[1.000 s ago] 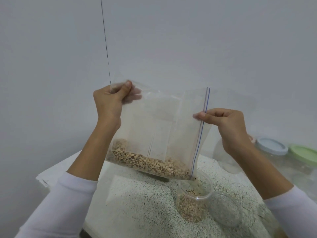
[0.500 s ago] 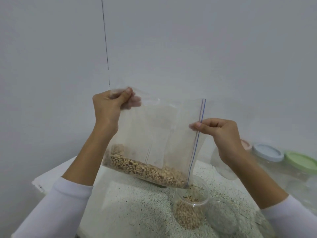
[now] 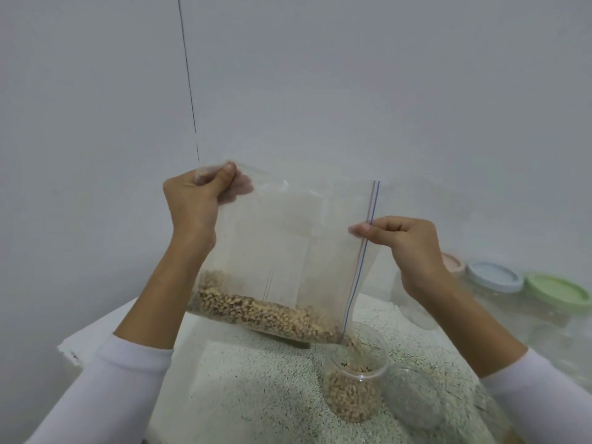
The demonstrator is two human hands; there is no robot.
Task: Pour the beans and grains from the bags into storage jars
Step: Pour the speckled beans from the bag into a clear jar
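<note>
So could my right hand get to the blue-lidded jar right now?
Probably not yet. The right hand pinches the zip edge of the bag as beans pour into the open jar. The blue-lidded jar stands unobstructed just beyond that wrist, so releasing the bag would free it.

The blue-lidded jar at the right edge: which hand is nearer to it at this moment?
The right hand. It pinches the bag at its zip edge, just up and left of the blue-lidded jar. The left hand grips the bag's far corner, well across to the left.
</note>
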